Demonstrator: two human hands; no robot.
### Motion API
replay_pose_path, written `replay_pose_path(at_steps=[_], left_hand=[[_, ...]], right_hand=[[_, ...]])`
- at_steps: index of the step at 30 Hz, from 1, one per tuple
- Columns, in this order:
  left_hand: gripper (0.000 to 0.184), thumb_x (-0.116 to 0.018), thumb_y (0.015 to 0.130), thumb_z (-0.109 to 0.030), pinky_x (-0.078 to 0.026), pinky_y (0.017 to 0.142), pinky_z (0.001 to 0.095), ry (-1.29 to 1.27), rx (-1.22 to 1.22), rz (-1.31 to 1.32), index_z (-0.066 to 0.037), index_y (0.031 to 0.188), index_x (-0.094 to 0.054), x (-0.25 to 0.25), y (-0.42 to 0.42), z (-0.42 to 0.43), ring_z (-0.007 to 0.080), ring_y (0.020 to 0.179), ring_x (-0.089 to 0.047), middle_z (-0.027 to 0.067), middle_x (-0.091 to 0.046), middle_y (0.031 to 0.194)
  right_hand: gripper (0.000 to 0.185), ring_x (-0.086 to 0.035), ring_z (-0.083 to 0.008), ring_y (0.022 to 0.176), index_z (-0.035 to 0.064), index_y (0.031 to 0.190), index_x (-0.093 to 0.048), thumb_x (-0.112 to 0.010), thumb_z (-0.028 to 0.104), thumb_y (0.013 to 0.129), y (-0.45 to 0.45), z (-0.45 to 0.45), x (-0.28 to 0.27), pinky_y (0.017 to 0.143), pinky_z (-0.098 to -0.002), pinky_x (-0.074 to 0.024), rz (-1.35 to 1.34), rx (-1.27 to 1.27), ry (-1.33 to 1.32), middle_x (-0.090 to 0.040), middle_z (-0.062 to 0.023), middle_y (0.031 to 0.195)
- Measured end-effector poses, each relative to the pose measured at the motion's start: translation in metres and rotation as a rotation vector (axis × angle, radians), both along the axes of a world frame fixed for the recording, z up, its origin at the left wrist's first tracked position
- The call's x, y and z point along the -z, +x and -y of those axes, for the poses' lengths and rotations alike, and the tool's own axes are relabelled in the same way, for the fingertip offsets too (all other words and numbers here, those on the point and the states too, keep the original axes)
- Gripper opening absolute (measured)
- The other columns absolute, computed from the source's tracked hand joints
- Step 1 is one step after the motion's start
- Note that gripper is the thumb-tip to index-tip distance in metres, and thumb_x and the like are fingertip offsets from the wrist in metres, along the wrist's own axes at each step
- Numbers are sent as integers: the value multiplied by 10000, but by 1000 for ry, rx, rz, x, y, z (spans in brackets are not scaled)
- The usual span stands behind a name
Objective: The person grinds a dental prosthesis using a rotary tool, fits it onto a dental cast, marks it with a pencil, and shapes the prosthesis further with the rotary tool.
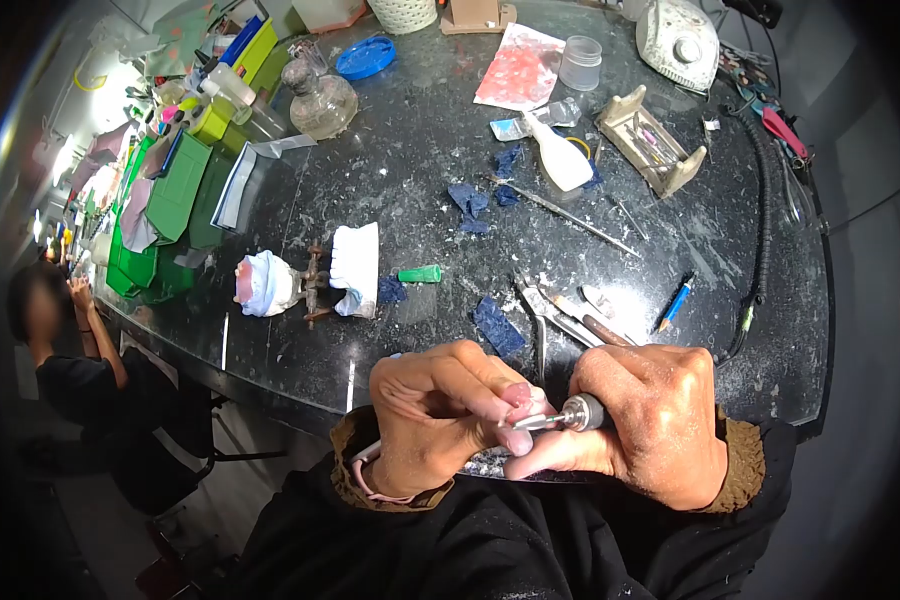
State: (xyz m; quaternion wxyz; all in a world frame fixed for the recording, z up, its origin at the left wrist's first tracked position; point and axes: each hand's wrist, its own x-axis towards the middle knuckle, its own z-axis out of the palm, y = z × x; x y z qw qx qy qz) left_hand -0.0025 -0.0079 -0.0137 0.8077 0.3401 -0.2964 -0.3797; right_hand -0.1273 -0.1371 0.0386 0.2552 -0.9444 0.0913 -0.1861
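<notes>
My left hand is closed, pinching a small pink piece that looks like denture acrylic; the fingers hide most of it. My right hand is wrapped round a rotary handpiece. Its metal bur points left and reaches the piece at my left fingertips; whether it touches cannot be made out. White dust covers my right hand. Just beyond the hands lie pliers, a wooden-handled tool and a dark blue sandpaper scrap.
A dental articulator with plaster casts lies left of centre. Farther back are a white bottle, a tool rest and a glass burner. A black cord runs down the right side. Another person sits at far left.
</notes>
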Motion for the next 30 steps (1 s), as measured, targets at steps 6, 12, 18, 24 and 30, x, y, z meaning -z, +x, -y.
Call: replay_pose_path(at_steps=[6,12,18,24,30], left_hand=[[143,-753,715,14,-585,696,282,13,15,5,25,780,-627,2,0,0,211,795,-678,148,-647,832],[194,-755,710,34,-576,775,382,54,138,-209,4,760,-569,0,4,0,253,842,-676,133,-643,848],[301,-747,731,7,-547,808,302,66,218,-265,-9,966,-559,7,6,0,169,860,-668,141,-678,928],[359,-748,738,5,-546,770,257,125,195,-216,25,1050,-570,5,8,-3,124,842,-661,134,-687,898],[247,-744,737,30,-552,758,256,213,151,-84,35,944,-608,0,8,-4,130,837,-653,131,-675,867]], right_hand=[[522,-536,-205,432,89,645,-457,-705,546,678,0,1,0,394,-325,-387,21,-1,-21,-471,-47,522],[556,-529,-131,421,32,780,-599,-794,500,553,3,11,-3,398,-248,-366,234,-86,50,-510,1,531],[428,-557,-113,456,44,1028,-654,-757,276,683,3,8,2,403,-255,-385,291,-128,7,-609,-12,617],[357,-579,-127,443,35,921,-684,-806,206,632,4,10,6,403,-227,-398,273,-168,92,-643,-45,614],[524,-595,-208,498,84,1071,-629,-742,146,564,-1,14,5,450,-297,-425,160,-213,230,-613,-34,617]])
